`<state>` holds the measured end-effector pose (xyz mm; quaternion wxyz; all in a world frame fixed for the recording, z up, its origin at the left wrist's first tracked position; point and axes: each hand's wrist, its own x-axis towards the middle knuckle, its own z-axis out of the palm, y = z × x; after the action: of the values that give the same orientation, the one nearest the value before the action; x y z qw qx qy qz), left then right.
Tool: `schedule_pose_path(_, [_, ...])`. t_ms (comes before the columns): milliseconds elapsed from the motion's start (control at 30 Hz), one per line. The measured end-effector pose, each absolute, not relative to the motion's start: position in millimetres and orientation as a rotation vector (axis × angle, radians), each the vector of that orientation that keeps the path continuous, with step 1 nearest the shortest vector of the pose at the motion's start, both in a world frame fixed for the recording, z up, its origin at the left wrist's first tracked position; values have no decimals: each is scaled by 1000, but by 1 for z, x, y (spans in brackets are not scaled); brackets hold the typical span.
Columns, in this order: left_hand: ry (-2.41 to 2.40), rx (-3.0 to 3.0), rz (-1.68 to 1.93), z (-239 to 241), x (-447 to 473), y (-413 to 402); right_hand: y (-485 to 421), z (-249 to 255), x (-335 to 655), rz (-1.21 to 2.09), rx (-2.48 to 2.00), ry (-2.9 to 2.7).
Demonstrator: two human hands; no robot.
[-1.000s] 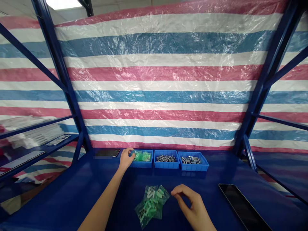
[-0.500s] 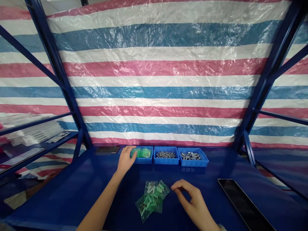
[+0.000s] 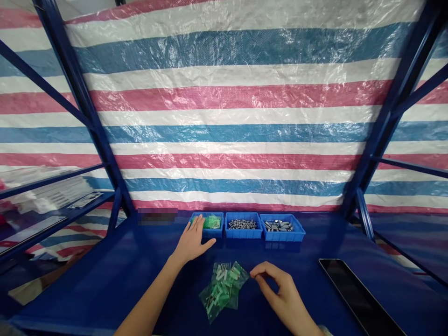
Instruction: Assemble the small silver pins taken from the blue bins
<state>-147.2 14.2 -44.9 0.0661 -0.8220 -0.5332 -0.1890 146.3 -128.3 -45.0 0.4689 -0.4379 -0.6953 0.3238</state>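
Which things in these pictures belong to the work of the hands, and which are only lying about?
Part of the work:
left hand, at the left blue bin
right hand, beside the green-tinted plastic bags
middle blue bin
right blue bin

Just lying about:
black tablet
striped tarpaulin
blue steel rack

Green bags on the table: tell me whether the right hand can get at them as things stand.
Probably yes. The right hand hovers just beside the green bags, and nothing appears to lie between them on the blue table. The bags lie loose, with no bin around them.
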Motion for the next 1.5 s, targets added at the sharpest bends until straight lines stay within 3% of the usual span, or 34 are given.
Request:
schedule_pose_path(367, [-1632, -2427, -857, -27, -123, -28, -129, -39, 151, 806, -1074, -1646])
schedule_pose_path(600, [-1763, -2837, -743, -35, -104, -75, -126, -40, 149, 810, -1078, -1615])
schedule_pose_path(867, [-1915, -2692, -1345, -35, -88, -61, -125, -43, 149, 867, -1031, -1517])
schedule_pose_path(1067, [-2091, -2618, -2368, -24, -46, -96, -122, -57, 134, 1191, -893, -1065])
schedule_pose_path(1267, [-2399, -2448, -2732, -22, -24, -120, -131, -45, 129, 1437, -926, -825])
schedule_pose_path(1400, [-2453, -2451, -2667, -17, -26, -122, -133, -36, 136, 1361, -941, -938])
schedule_pose_path(1500, [-2060, -2686, -2304, -11, -32, -122, -133, -29, 145, 989, -967, -1255])
